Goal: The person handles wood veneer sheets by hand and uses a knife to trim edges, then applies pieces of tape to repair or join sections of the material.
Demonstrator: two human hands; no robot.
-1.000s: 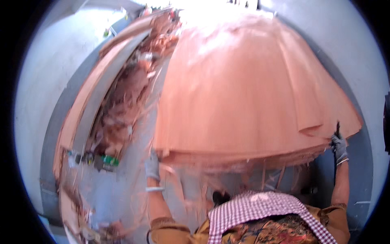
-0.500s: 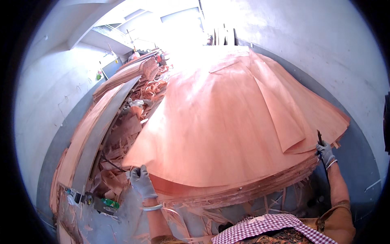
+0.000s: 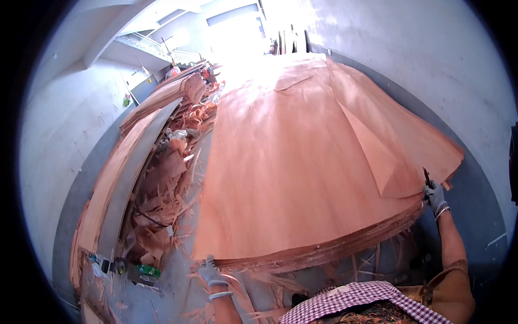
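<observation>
The broad, thin, orange-brown wood sheet (image 3: pixel 275 178) spreads beyond the grey-gloved left hand (image 3: pixel 213 274), its fingers at the near corner, though whether they pinch it I cannot tell; the grey-gloved right hand (image 3: pixel 435 197) closes its fingers round a slim dark tool (image 3: pixel 426 175). Uneven pulling could split the sheet or crease the loose flap (image 3: pixel 375 162) left of the right fingers. Left of the left fingers, torn reddish wood scraps (image 3: pixel 162 200) and a green plastic bottle (image 3: pixel 147 270) clutter the way

Head fisheye, looking down; above hands (image 3: pixel 213 272) (image 3: pixel 434 197)
</observation>
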